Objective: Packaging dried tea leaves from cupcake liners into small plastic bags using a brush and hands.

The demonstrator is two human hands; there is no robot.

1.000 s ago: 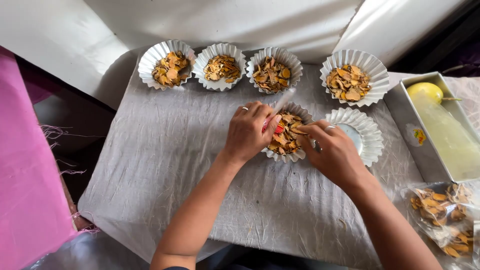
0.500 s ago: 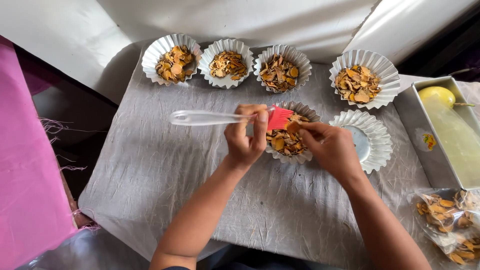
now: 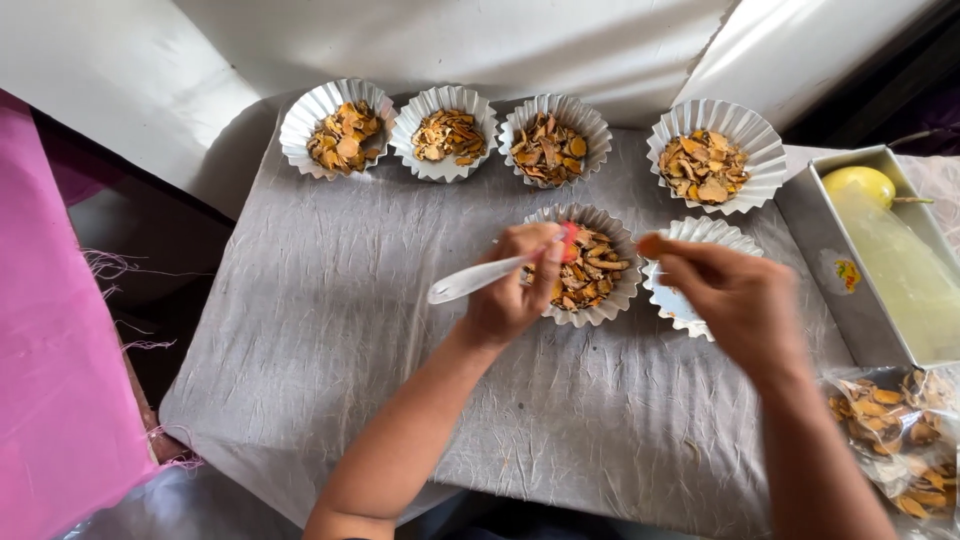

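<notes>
Grey crinkled cloth (image 3: 330, 340) covers the table. Near its middle, the left hand (image 3: 512, 290) pinches a clear plastic spoon (image 3: 478, 279) over a fluted paper cup (image 3: 590, 265) of orange chips. The right hand (image 3: 735, 300), fingers loosely curled and holding nothing visible, hovers over the empty cup (image 3: 700, 275) beside it.

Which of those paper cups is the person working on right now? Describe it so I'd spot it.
On the grey cloth, four filled fluted white cups line the far edge. Two more sit nearer: the working cup is the left one, under the left hand. Its right neighbour holds no chips.
</notes>
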